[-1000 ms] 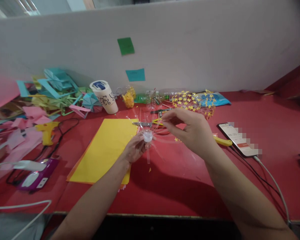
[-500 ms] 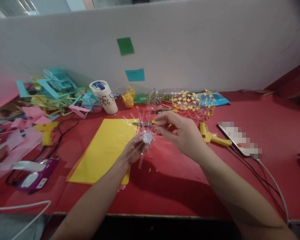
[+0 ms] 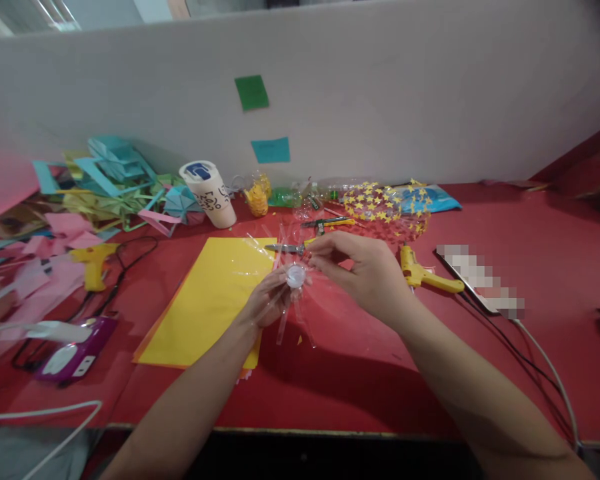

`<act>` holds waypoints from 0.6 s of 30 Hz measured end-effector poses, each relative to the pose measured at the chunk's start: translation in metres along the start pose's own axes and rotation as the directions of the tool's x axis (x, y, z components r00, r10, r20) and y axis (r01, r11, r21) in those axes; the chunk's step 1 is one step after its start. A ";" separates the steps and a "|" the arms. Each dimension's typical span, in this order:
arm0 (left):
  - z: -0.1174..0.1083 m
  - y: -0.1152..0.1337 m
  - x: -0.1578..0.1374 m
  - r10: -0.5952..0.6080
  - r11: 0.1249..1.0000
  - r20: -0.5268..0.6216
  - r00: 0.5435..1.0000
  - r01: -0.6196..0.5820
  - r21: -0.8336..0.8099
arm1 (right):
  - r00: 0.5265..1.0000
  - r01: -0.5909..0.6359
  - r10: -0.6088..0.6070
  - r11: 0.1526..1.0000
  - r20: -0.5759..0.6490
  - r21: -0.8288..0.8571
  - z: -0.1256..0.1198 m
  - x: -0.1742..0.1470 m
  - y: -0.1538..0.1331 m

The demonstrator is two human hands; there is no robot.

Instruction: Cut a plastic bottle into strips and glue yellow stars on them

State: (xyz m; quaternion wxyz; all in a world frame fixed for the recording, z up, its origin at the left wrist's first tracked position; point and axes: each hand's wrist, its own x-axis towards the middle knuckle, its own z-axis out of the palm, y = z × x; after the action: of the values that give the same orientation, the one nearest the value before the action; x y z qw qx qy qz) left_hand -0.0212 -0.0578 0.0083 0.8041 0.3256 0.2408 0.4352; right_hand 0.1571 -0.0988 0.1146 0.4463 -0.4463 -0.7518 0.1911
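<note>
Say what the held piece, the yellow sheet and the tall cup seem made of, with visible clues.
Held piece: probably clear, glossy plastic, since its strips glint and look see-through.
Yellow sheet: matt paper or thin card; it lies flat without shine.
Tall cup: coated paper or plastic, uncertain which; smooth walls with dark markings.

We are looking from one head-worn camera, forward and down over the red bench [image 3: 565, 240]; we are viewing the left hand [image 3: 269, 298] and the right hand [image 3: 367, 275] from close above, around mid-view; we are facing the pale partition [image 3: 380, 100] along the far edge.
</note>
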 end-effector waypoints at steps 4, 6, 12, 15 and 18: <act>0.002 0.001 0.000 0.000 1.000 0.001 1.000 0.000 -0.005 | 1.000 0.031 -0.031 0.999 -0.002 -0.020 -0.001 0.000 0.000; 0.002 0.001 -0.001 -0.009 1.000 0.007 1.000 0.009 -0.011 | 0.999 0.039 -0.039 0.999 0.001 -0.032 -0.001 -0.001 0.000; 0.001 0.000 -0.001 -0.003 1.000 0.013 1.000 0.003 -0.028 | 0.997 0.078 -0.078 0.990 0.004 -0.120 -0.002 -0.003 -0.001; -0.002 -0.001 0.000 0.005 0.999 0.013 1.000 -0.004 -0.046 | 0.994 0.111 -0.110 0.988 0.015 -0.108 -0.001 -0.003 -0.002; -0.004 -0.002 0.001 0.012 0.999 0.019 1.000 -0.011 -0.052 | 0.995 0.092 -0.089 0.993 0.034 -0.071 -0.001 -0.003 -0.004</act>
State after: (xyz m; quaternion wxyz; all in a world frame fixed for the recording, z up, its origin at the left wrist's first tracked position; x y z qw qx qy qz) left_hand -0.0223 -0.0567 0.0041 0.8121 0.3099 0.2199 0.4428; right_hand 0.1566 -0.1034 0.1161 0.4262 -0.4247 -0.7846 0.1500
